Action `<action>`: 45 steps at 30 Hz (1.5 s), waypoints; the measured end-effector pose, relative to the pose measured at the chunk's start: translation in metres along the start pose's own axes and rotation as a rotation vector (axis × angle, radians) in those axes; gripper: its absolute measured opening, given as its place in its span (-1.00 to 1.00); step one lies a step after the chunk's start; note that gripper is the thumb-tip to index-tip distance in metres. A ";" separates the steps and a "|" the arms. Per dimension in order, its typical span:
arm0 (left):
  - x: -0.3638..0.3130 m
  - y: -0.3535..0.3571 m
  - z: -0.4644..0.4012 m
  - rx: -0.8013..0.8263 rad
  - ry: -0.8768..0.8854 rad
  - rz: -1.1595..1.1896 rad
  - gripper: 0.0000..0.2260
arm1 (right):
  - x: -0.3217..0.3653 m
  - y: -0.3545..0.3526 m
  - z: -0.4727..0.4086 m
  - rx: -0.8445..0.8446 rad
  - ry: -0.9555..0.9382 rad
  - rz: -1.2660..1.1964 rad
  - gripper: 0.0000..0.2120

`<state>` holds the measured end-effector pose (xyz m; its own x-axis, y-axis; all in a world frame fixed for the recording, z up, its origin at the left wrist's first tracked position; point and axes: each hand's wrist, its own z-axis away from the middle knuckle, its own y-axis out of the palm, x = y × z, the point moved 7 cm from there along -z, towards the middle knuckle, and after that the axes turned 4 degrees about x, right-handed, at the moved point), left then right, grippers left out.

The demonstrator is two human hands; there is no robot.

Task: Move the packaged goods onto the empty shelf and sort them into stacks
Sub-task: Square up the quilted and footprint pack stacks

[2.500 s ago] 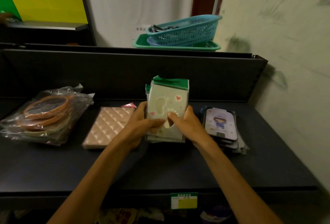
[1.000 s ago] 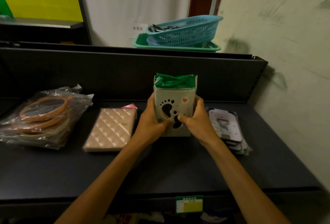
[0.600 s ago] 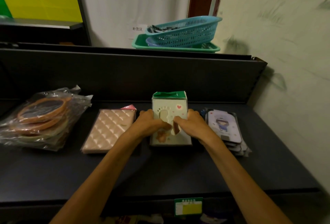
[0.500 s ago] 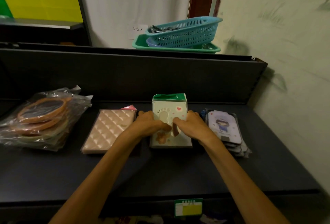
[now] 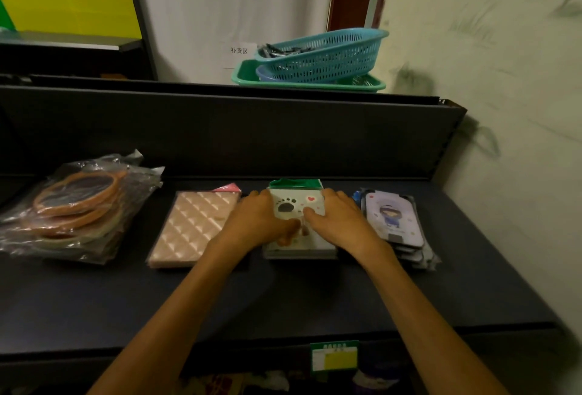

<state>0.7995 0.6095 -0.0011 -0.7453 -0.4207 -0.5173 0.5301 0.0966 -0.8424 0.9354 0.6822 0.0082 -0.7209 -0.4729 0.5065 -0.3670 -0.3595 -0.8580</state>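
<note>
A stack of pale green packets with footprint and heart prints and green tops [image 5: 297,204] lies flat on the dark shelf [image 5: 283,293], in the middle. My left hand [image 5: 258,221] rests on the stack's left side and my right hand [image 5: 338,221] on its right side, thumbs pressing on top. To the left lies a pink quilted packet stack [image 5: 192,227], and farther left a pile of clear bags with orange rings [image 5: 72,208]. To the right sits a stack of purple cartoon-girl packets [image 5: 392,218].
The shelf's black back panel [image 5: 220,133] rises behind the goods. Teal and green plastic baskets [image 5: 318,57] stand on top of it. A plastered wall [image 5: 504,142] closes the right side. A green-yellow price tag [image 5: 333,358] hangs on the shelf's front edge.
The footprint packets were held upright in both hands, then laid down flat on the shelf. Both hands now press on the stack from its sides.
</note>
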 end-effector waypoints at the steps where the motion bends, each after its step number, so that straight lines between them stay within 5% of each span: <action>1: -0.004 -0.003 0.003 -0.035 0.045 -0.051 -0.31 | 0.003 -0.007 0.004 -0.032 -0.057 0.027 -0.45; 7: -0.035 -0.008 0.018 -0.210 0.285 -0.189 -0.35 | -0.026 -0.043 0.037 -0.290 -0.129 0.166 -0.56; 19: -0.135 0.055 0.020 -0.094 0.381 -0.113 -0.47 | -0.136 -0.082 0.065 -0.362 0.090 0.110 -0.47; 24: -0.149 0.078 0.009 0.062 0.099 0.096 -0.45 | -0.165 -0.069 0.048 -0.099 0.223 -0.212 -0.43; 33: -0.138 0.100 -0.004 0.078 -0.192 0.553 -0.47 | -0.172 -0.061 0.038 -0.045 0.067 -0.491 -0.58; 39: -0.133 0.102 -0.017 0.055 -0.287 0.860 -0.10 | -0.181 -0.061 0.041 -0.026 0.053 -0.667 -0.61; 45: -0.138 0.106 -0.015 0.110 -0.271 0.897 -0.42 | -0.185 -0.059 0.044 -0.061 0.029 -0.795 -0.60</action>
<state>0.9525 0.6914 -0.0217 0.0713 -0.4277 -0.9011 0.9057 0.4062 -0.1211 1.1161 0.7558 -0.0314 -0.2444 -0.0716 0.9670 -0.8089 -0.5349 -0.2440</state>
